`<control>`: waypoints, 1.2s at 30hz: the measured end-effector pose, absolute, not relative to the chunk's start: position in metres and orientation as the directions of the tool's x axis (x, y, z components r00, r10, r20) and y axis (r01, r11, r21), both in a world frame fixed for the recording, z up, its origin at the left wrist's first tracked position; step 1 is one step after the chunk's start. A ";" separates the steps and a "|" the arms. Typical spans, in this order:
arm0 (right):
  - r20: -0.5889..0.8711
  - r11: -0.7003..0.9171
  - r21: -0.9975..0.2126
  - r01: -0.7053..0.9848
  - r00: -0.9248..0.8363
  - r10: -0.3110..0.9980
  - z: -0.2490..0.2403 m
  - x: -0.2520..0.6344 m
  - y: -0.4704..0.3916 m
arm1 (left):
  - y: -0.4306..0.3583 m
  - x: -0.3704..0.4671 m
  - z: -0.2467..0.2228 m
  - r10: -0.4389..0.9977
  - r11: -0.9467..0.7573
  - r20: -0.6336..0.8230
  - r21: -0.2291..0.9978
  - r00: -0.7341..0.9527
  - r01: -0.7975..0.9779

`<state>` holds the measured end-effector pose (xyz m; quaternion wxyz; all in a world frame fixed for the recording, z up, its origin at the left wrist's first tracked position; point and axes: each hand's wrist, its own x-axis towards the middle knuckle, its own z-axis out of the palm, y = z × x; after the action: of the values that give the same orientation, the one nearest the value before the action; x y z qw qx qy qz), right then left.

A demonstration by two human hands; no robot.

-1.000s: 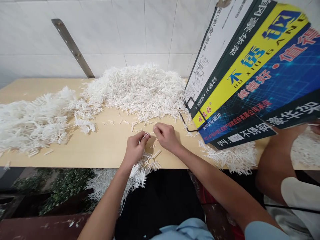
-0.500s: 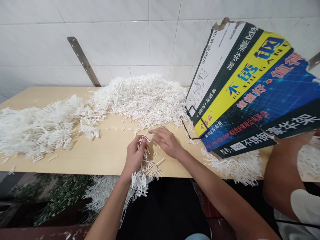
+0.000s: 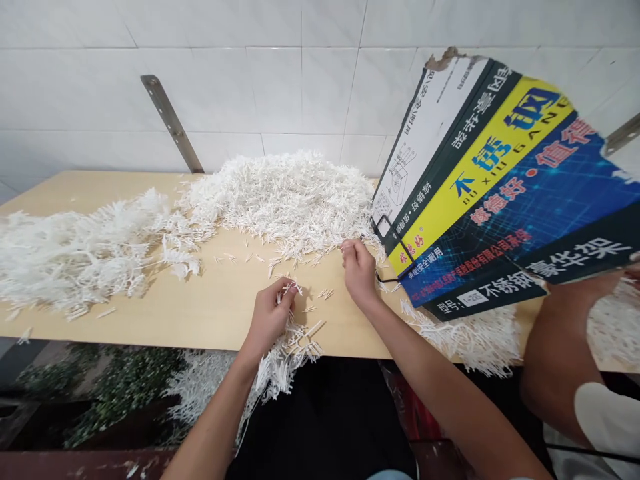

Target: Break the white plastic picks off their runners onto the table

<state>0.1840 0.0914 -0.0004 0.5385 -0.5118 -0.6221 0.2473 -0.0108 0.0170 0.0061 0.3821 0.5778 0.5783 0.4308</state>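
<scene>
My left hand point(image 3: 271, 312) pinches some thin white plastic pieces point(image 3: 291, 288) over the wooden board. More branching white pieces point(image 3: 299, 347) hang below it across the board's front edge. To the right, my right hand point(image 3: 360, 270) has its fingers drawn together beside the large white heap point(image 3: 290, 200); what it holds, if anything, is too small to name. A few loose white sticks point(image 3: 325, 293) lie between the two hands.
A pile of branching white pieces point(image 3: 75, 253) covers the left of the board point(image 3: 190, 320). A printed cardboard sheet point(image 3: 480, 193) stands at the right, with another person's arm point(image 3: 563, 360) beside it. Behind is a tiled wall.
My right hand has moved right, away from my left hand, and its fingers have closed. My left hand stays nearly in place, still pinching white pieces.
</scene>
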 end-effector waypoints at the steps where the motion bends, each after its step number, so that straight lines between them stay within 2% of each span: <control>1: 0.439 0.371 -0.829 0.419 0.075 0.895 0.001 0.185 0.092 | 0.017 -0.011 0.007 0.998 -0.043 0.056 0.943 -0.031 0.330; 3: 0.515 0.447 -0.733 0.512 -0.011 0.857 0.005 0.182 0.089 | 0.017 -0.010 0.009 0.998 -0.061 0.065 0.945 -0.003 0.320; 5: 0.566 0.561 -0.649 0.514 -0.166 0.807 0.010 0.175 0.081 | 0.018 -0.009 0.011 0.996 -0.086 0.083 0.943 0.024 0.321; 8: 0.560 0.705 -0.605 0.370 -0.431 0.707 0.012 0.166 0.070 | 0.018 -0.010 0.011 0.995 -0.102 0.093 0.943 0.043 0.317; 10: 0.557 0.736 -0.614 0.285 -0.504 0.660 0.012 0.164 0.068 | 0.018 -0.011 0.010 0.995 -0.098 0.087 0.947 0.047 0.306; 13: 0.569 0.683 -0.689 0.243 -0.402 0.718 0.009 0.165 0.071 | 0.020 -0.013 0.006 0.998 -0.060 0.063 0.966 -0.003 0.252; 17: 0.499 0.556 -0.805 0.208 -0.268 0.824 0.008 0.171 0.077 | 0.023 -0.015 0.003 0.998 0.006 -0.003 0.999 -0.059 0.051; 21: 0.387 0.455 -0.868 0.200 -0.303 0.871 0.006 0.173 0.078 | 0.025 -0.018 0.003 0.989 0.050 -0.061 0.995 -0.135 -0.085; 24: 0.303 0.455 -0.843 0.286 -0.447 0.842 0.008 0.175 0.075 | 0.025 -0.020 0.005 0.989 -0.029 0.016 0.995 -0.147 -0.090; 27: 0.387 0.592 -0.745 0.307 -0.525 0.758 0.015 0.176 0.071 | 0.025 -0.021 0.005 0.988 -0.100 0.093 0.993 -0.122 -0.055; 29: 0.457 0.651 -0.723 0.234 -0.545 0.703 0.019 0.175 0.069 | 0.025 -0.021 0.002 0.992 -0.083 0.081 0.996 -0.094 -0.020; 31: 0.455 0.640 -0.749 0.173 -0.569 0.686 0.021 0.173 0.068 | 0.025 -0.020 -0.001 0.996 -0.066 0.066 0.998 -0.058 0.013; 33: 0.433 0.614 -0.770 0.172 -0.566 0.701 0.020 0.170 0.068 | 0.026 -0.020 -0.004 0.998 -0.048 0.050 0.998 -0.035 0.044; 36: 0.454 0.596 -0.774 0.214 -0.469 0.758 0.017 0.166 0.069 | 0.026 -0.019 -0.003 0.999 -0.020 0.022 0.997 -0.027 0.076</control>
<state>0.1656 0.0692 0.0172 0.4140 -0.3071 -0.7915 0.3285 -0.0188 0.0256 -0.0034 0.4686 0.5169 0.5199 0.4929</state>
